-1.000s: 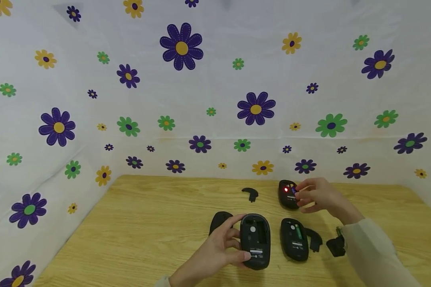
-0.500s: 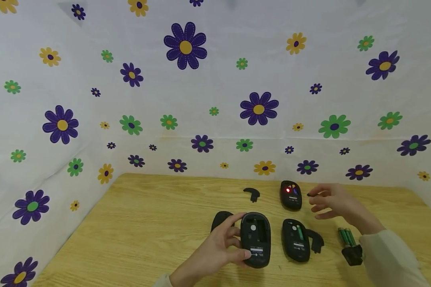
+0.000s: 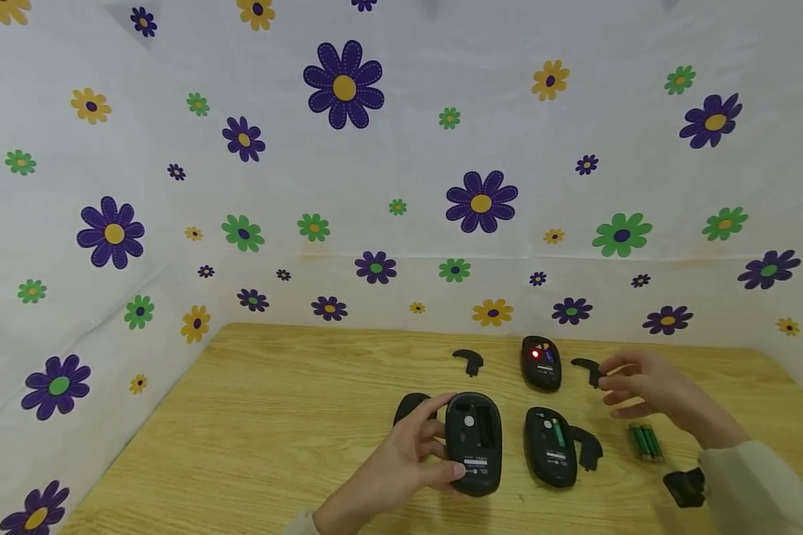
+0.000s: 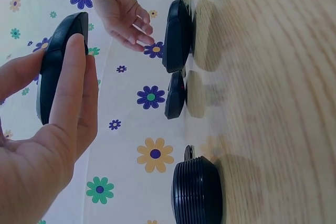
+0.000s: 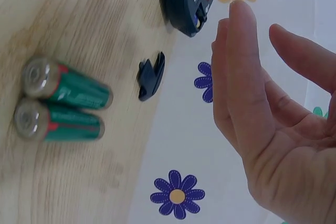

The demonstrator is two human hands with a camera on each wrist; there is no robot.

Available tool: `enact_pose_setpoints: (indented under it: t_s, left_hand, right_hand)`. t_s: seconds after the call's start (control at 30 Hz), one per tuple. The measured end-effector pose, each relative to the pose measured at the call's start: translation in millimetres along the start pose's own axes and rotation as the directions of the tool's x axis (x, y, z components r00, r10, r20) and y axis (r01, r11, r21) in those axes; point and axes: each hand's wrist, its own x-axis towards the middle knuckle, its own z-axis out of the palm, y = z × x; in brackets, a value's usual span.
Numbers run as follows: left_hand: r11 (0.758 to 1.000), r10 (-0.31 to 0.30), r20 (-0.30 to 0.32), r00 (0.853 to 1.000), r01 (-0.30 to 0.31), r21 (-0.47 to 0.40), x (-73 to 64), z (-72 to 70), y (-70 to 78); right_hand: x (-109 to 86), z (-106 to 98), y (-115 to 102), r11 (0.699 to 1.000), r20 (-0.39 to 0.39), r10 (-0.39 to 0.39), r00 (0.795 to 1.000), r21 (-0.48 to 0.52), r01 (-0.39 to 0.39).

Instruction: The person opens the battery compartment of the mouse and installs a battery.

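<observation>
My left hand [image 3: 411, 457] grips a black computer mouse [image 3: 473, 444], underside facing me, its battery bay uncovered; the left wrist view shows this mouse [image 4: 62, 64] edge-on between thumb and fingers. My right hand [image 3: 649, 386] hovers over the table at the right with relaxed fingers and holds nothing. Beside its fingertips lies a curved black battery cover [image 3: 587, 370], also visible as a small cover [image 5: 151, 76] in the right wrist view. Two green batteries [image 3: 645, 443] lie side by side below this hand. A mouse [image 3: 542, 364] with a glowing red light rests upside down to its left.
Another upturned mouse [image 3: 550, 449] has a green battery in its bay and a loose cover [image 3: 587, 448] at its right side. Farther back lies one more cover [image 3: 470, 362]. A black mouse [image 3: 411, 407] sits partly behind my left hand. A flowered cloth [image 3: 401, 163] stands behind the table.
My right hand has drawn back to the right from the lit mouse and let go of a battery cover, which now lies on the table. The left hand keeps holding its mouse.
</observation>
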Motion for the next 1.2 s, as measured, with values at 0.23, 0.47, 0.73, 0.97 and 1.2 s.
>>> enact_pose_setpoints:
  t_s: [0.23, 0.47, 0.73, 0.97, 1.2]
  left_hand:
    - [1.000, 0.006, 0.000, 1.000, -0.006, 0.001, 1.0, -0.5, 0.9]
    - [1.000, 0.004, -0.002, 1.000, -0.004, 0.013, 0.8, -0.9, 2.2]
    - [1.000, -0.004, -0.006, 1.000, 0.004, 0.015, 0.5, 0.2, 3.4]
    - [1.000, -0.002, -0.010, 1.000, 0.002, 0.028, -0.5, 0.1, 4.4]
    - [1.000, -0.003, -0.010, 1.000, 0.003, 0.020, 0.3, -0.6, 4.0]
  right_hand:
    - [-6.4, -9, 7, 1.000, -0.012, 0.017, 1.000, -0.015, -0.017]
    - [-11.2, -17, 17, 0.999, -0.005, 0.044, 0.999, -0.022, -0.044]
    - [-19.2, -26, 32, 0.994, -0.003, 0.110, 0.994, -0.007, -0.110]
    - [-23.7, -31, 39, 0.989, 0.002, 0.149, 0.989, -0.008, -0.149]
    - [-26.9, -31, 44, 0.980, -0.021, 0.200, 0.979, -0.005, -0.201]
